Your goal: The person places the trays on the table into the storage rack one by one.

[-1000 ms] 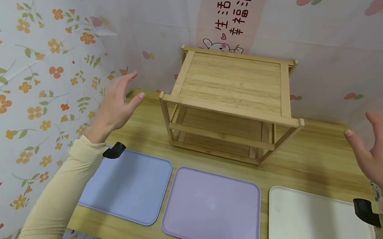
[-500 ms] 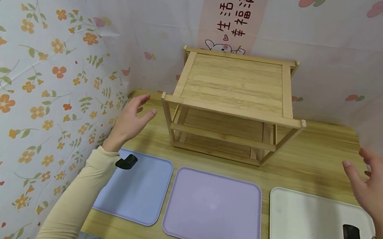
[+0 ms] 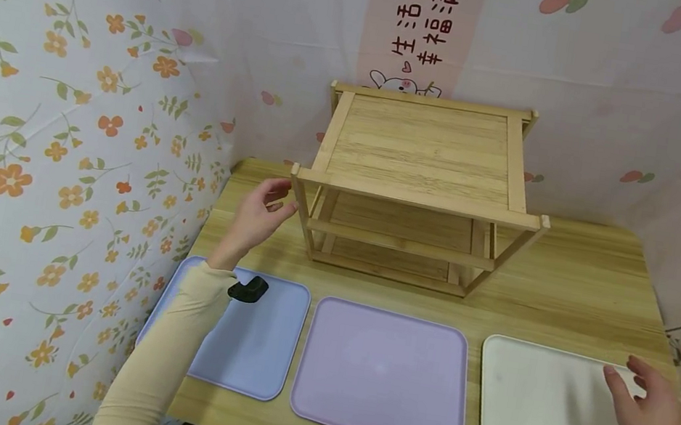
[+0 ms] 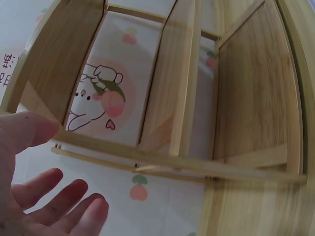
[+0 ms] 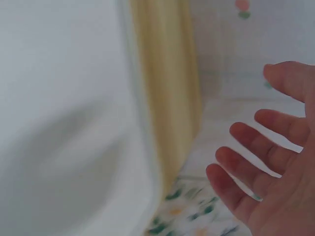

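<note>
A three-tier wooden rack stands at the back of the table. My left hand is at the rack's front left post, thumb and fingers apart around nothing; in the left wrist view the thumb overlaps the rack's frame and the other fingers spread below it. Over the right part of the white tray hovers my right hand, holding nothing. Its loosely spread fingers show in the right wrist view beside the tray's edge.
A purple tray lies in front of the rack, with a blue tray to its left, partly under my left forearm. Flowered cloth hangs at the left, and a printed cloth hangs behind the rack.
My left hand has moved right and down to the rack's left post. My right hand has come down from the table's right side to over the white tray. Rack and trays stay in place.
</note>
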`<state>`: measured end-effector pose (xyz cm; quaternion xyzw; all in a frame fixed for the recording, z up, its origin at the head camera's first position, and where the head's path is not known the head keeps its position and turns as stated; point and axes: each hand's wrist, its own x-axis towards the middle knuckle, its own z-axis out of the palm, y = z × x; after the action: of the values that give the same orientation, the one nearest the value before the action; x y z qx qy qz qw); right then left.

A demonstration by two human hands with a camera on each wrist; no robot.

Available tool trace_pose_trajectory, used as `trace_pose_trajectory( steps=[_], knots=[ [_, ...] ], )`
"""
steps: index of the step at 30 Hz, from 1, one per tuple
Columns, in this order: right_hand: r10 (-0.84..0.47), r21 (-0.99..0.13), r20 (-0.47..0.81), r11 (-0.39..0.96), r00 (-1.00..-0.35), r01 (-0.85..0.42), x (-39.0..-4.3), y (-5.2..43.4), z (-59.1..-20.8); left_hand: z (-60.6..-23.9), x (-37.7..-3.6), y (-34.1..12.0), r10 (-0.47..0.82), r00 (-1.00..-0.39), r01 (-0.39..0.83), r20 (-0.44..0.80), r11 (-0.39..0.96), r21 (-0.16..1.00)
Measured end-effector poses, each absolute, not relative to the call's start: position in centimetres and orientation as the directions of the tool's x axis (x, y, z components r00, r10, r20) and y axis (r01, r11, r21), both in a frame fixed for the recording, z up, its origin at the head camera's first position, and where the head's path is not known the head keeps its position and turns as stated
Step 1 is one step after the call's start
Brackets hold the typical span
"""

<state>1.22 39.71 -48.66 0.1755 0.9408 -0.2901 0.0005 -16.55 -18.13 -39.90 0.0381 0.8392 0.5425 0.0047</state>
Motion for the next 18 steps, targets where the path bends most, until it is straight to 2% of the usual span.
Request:
trace_pose_trajectory(
  steps=[6, 12, 18],
  knots=[
    [0.442, -0.465, -0.208, 0.740, -0.873, 0.486, 4.1, 40.4, -51.0, -40.5, -17.2, -17.1, 0.057, -0.996, 0.082, 0.067, 0.316, 0.945],
    [0.590, -0.385, -0.347, 0.619, -0.729, 0.685, 6.5, 41.0, -52.6, -40.7, -17.3, -16.4, 0.049, -0.995, 0.094, 0.083, 0.298, 0.950],
    [0.676, -0.325, -0.421, 0.511, -0.605, 0.796, 8.9, 41.6, -54.3, -40.6, -17.2, -16.2, 0.047, -0.994, 0.112, 0.103, 0.285, 0.952]
  ],
)
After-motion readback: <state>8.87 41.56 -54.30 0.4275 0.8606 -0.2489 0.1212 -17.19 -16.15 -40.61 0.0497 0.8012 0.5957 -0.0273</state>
